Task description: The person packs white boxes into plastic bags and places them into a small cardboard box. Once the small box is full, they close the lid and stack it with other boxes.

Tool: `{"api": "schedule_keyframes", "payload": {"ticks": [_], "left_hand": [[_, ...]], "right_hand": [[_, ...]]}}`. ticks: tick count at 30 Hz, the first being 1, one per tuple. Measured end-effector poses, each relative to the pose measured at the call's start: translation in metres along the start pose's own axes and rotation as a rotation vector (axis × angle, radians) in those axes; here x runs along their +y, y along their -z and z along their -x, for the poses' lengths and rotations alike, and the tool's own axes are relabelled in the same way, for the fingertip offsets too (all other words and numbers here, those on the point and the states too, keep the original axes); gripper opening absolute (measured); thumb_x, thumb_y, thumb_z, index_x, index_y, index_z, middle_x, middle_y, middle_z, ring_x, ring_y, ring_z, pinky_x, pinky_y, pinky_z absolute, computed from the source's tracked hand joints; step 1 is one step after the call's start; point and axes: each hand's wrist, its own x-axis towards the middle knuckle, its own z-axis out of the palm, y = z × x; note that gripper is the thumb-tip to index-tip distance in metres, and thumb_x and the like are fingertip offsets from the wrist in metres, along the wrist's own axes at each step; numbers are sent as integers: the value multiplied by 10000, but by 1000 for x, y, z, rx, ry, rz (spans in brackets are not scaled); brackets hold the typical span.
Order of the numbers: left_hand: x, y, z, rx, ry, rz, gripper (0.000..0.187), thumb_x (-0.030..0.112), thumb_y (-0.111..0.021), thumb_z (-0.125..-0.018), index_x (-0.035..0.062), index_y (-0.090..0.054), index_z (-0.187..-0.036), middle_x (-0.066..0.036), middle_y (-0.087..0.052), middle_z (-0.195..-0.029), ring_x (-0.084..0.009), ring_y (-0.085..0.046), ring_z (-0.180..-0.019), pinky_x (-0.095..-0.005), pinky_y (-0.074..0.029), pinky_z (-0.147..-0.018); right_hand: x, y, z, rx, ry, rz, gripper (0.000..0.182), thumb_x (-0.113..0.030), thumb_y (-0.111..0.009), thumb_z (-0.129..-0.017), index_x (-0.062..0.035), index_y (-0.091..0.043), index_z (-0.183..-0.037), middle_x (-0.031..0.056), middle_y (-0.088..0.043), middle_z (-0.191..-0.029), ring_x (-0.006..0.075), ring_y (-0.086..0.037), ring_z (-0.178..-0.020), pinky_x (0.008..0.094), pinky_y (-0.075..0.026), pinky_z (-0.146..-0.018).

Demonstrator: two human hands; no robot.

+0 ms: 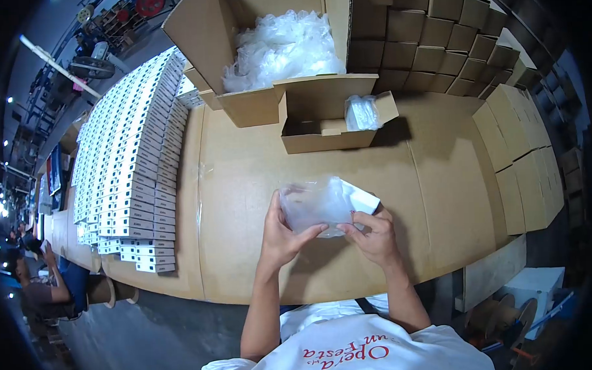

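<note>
Above the middle of the table my left hand (286, 232) has its fingers and thumb closed on the left end of a clear plastic bag (313, 204). A small white box (360, 199) sits partly in the bag's right end. My right hand (375, 236) grips the box and the bag's edge there. Beyond my hands stands an open brown carton (327, 142) with one clear-wrapped packet (362, 113) at its right end. Behind it a larger open carton (251, 108) holds a heap of clear plastic bags (285, 48).
Tall stacks of small white boxes (129, 158) line the left of the cardboard-covered table (247, 278). Brown cartons (520, 157) stand at the right edge, and more are piled (434, 33) at the back right. Another person (49, 291) is at the far left.
</note>
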Motion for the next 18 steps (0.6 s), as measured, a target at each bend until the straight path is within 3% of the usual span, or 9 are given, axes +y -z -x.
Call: {"api": "schedule_keyframes", "payload": {"ticks": [2, 3, 6, 9, 10, 13, 18], "left_hand": [[-1, -1, 6, 12, -18, -29, 701, 42, -897, -732, 39, -467, -1287, -101, -638, -1140, -176, -655, -1045, -320, -565, -887], [-1, 1, 8, 7, -21, -66, 692, 41, -894, -735, 41, -471, -1283, -98, -642, -1125, -175, -657, -1039, -321, -566, -886], [-1, 6, 12, -10, -34, -101, 686, 18, -892, -727, 46, -470, -1267, -64, -610, -1075, -144, -635, -985, -295, -564, -828], [3, 6, 15, -20, -16, -158, 679, 5, -889, -726, 47, -468, -1256, -52, -604, -1048, -133, -631, -954, -282, -566, -804], [4, 6, 15, -24, -5, -187, 674, 3, -888, -727, 46, -468, -1253, -54, -611, -1044, -134, -635, -950, -282, -567, -806], [2, 6, 17, -44, 2, -225, 658, 3, -879, -737, 43, -468, -1250, -65, -638, -1039, -148, -657, -966, -288, -580, -817], [6, 3, 16, -41, 11, -272, 663, 12, -883, -737, 36, -470, -1255, -106, -688, -1071, -180, -695, -1009, -318, -596, -852]], "right_hand": [[1, 4, -2, -13, 58, -49, 224, -158, -866, -797, -20, -733, -913, 157, -701, -940, 295, -661, -872, 378, -520, -786], [-1, 15, -1, -92, -12, -83, 174, -138, -771, -876, -21, -727, -997, 124, -707, -986, 260, -652, -856, 370, -522, -791], [3, 34, -9, 140, -256, -471, 188, -105, -631, -942, 5, -703, -1077, 89, -699, -997, 197, -631, -905, 340, -506, -826], [-19, 52, -36, 212, -148, -500, 422, -34, -506, -956, 0, -480, -1376, 118, -604, -1169, 161, -573, -1062, 317, -462, -942], [-31, 50, -49, 240, -4, -533, 506, -9, -509, -949, -15, -392, -1442, 140, -562, -1221, 166, -556, -1099, 317, -447, -977], [-42, 54, -69, 85, 156, -539, 608, 55, -522, -915, -42, -291, -1469, 146, -504, -1262, 182, -543, -1114, 333, -443, -998], [-43, 48, -89, -177, 330, -401, 513, 60, -566, -847, -37, -469, -1342, 136, -562, -1162, 197, -574, -1021, 336, -479, -892]]}}
